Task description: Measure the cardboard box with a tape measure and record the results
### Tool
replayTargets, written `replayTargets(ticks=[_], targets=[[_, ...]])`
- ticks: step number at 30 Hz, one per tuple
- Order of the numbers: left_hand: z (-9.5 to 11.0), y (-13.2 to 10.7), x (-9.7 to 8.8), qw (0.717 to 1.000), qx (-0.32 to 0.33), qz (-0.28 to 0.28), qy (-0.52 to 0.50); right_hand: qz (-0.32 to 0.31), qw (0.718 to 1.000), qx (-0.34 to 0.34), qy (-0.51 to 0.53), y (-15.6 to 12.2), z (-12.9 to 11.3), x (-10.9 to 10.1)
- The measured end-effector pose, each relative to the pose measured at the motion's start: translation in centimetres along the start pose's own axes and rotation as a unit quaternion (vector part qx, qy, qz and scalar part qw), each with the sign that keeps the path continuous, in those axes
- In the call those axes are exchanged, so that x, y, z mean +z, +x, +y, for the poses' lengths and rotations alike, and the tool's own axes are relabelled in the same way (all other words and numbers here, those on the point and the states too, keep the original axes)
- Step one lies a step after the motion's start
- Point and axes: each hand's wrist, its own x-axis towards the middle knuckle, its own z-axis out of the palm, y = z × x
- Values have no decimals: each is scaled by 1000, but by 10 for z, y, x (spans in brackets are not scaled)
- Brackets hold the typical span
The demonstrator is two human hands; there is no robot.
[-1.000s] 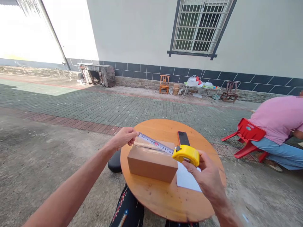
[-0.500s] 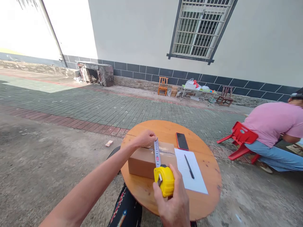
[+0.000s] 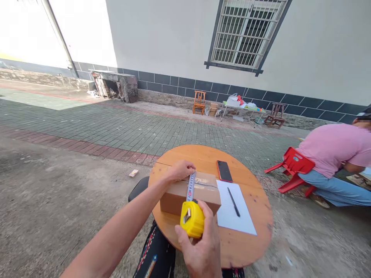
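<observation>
My right hand [image 3: 201, 241] is closed around a yellow tape measure [image 3: 192, 219] at the near side of a cardboard box [image 3: 204, 189]. From its case the white blade [image 3: 190, 188] runs across the box top, numbers facing up. At the far edge of the box, my left hand [image 3: 182, 170] pinches the blade's end, its fingertips close to the cardboard. Brown tape covers part of the box top. Right of the box lies a white sheet of paper [image 3: 228, 224] with a black pen [image 3: 233, 202] on it. A red-edged phone [image 3: 224, 171] rests beyond the paper.
Everything stands on a round wooden table [image 3: 246, 247]. To the right, a person in a pink shirt [image 3: 333, 148] sits bent forward on a red plastic chair [image 3: 298, 162]. Along the far wall are a wooden chair [image 3: 199, 102] and a loaded folding table [image 3: 243, 107].
The tape measure's case has swung slightly left, so the blade now slants across the box. My right thumb has lifted away from the case. My left hand still pinches the far end.
</observation>
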Motion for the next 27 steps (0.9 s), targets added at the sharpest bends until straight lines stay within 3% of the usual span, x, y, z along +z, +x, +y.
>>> replayTargets(ticks=[3, 8, 14, 27], targets=[[2, -1, 1, 1000, -7, -6, 13, -9, 1000, -3, 5, 0, 1, 0], [7, -5, -1, 1000, -11, -6, 21, -1, 997, -69, -38, -3, 3, 1], [7, -5, -1, 1000, -3, -6, 30, -30, 995, -75, -53, -4, 4, 0], [16, -12, -6, 998, 3, -11, 63, -23, 990, -107, -89, -2, 4, 0]])
